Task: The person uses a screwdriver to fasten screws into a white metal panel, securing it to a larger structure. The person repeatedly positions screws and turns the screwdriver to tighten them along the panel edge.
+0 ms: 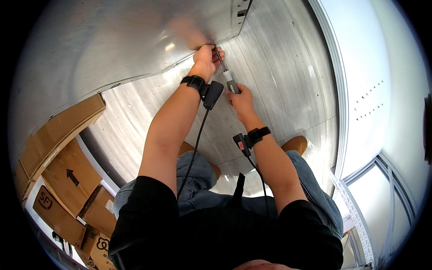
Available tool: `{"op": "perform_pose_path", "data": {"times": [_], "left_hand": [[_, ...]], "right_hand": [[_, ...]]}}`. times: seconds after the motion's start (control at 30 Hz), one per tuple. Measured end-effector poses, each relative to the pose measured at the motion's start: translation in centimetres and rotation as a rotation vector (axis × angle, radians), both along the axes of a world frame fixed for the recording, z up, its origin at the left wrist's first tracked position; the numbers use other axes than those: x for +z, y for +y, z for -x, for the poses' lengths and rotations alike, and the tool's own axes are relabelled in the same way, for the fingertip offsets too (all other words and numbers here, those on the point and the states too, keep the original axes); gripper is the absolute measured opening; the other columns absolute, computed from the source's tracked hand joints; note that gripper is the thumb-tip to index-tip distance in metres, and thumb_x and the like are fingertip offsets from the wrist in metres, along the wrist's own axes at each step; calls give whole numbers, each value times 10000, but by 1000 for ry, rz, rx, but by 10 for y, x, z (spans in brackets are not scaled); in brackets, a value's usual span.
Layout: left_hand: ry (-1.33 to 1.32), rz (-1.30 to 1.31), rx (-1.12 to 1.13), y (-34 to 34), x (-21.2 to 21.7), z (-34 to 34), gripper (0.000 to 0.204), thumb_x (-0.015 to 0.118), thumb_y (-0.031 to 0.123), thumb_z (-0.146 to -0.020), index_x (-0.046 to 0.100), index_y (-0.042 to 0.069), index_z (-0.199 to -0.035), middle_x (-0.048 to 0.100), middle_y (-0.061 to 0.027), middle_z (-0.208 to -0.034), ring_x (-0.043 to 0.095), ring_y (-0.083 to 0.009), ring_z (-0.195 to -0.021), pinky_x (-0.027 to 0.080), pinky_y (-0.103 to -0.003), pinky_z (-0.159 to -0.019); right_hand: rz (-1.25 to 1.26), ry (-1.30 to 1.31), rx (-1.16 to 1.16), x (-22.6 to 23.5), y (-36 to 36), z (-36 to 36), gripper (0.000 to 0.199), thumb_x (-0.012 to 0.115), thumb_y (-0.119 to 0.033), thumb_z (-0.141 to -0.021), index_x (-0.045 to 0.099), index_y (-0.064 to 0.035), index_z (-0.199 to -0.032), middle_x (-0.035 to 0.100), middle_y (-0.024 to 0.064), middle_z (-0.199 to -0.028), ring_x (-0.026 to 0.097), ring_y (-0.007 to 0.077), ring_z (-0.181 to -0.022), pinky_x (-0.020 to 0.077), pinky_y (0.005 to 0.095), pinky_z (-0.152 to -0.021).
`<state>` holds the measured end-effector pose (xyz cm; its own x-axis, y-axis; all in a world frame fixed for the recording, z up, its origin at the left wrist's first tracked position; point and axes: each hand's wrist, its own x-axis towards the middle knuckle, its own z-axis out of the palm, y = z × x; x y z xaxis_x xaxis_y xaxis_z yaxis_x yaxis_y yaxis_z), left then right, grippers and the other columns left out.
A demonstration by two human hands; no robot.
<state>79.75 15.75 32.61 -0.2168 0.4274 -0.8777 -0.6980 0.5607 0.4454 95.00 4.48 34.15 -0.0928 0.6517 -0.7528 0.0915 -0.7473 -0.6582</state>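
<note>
Up close, right fingers [237,92] pinching screwdriver [228,77]; left fingers [211,50] pinch its tip; cardboard boxes [58,171] left.

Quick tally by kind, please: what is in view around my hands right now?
Grey-handled screwdriver with thin metal shaft: 1
Black wrist straps with cabled black sensor units: 2
Brown cardboard boxes, lower left: about 5
Brushed metal panels: 2
Total: about 10

The left hand [206,57] was far up at the corner of the metal panel [126,40]. The right hand [242,100] was just right and nearer, holding a screwdriver [227,73]. Cardboard boxes [63,171] lay far left.
</note>
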Motion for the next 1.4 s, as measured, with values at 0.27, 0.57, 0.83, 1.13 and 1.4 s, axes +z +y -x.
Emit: {"op": "perform_pose_path", "data": {"times": [0.27,0.57,0.83,1.13,1.4], "left_hand": [[34,24,-16,-2,2,1,150,440,125,-907,532,18,-957,612,-112,-873,606,-262,-765,536,-395,-726],[44,13,1,-4,0,1,158,447,131,-905,559,23,-931,627,-102,-854,608,-243,-766,531,-380,-712],[50,-62,-25,-9,-9,-1,120,494,122,-904,560,31,-944,631,-76,-809,615,-205,-703,524,-326,-635],[131,-38,-4,-10,-1,-5,74,563,107,-876,565,40,-908,627,-67,-752,604,-180,-612,503,-304,-556],[132,-47,39,-6,-4,-9,67,574,84,-857,564,36,-902,627,-78,-749,604,-187,-596,496,-313,-530]], "right_hand": [[217,176,-71,17,10,-6,400,675,-132,-829,517,-37,-1184,579,49,-910,557,130,-758,463,275,-580],[34,47,62,16,3,-1,416,627,-237,-880,503,-32,-1221,591,59,-925,568,136,-779,482,292,-630],[50,137,-95,3,-3,4,356,620,-202,-884,493,-4,-1150,578,77,-900,576,159,-638,488,289,-552],[219,158,-5,29,6,4,281,576,-321,-913,526,-53,-981,566,47,-851,540,136,-641,444,288,-556],[79,117,2,-2,-5,3,291,554,-323,-921,524,-40,-985,553,59,-853,541,155,-656,483,333,-600]]}}
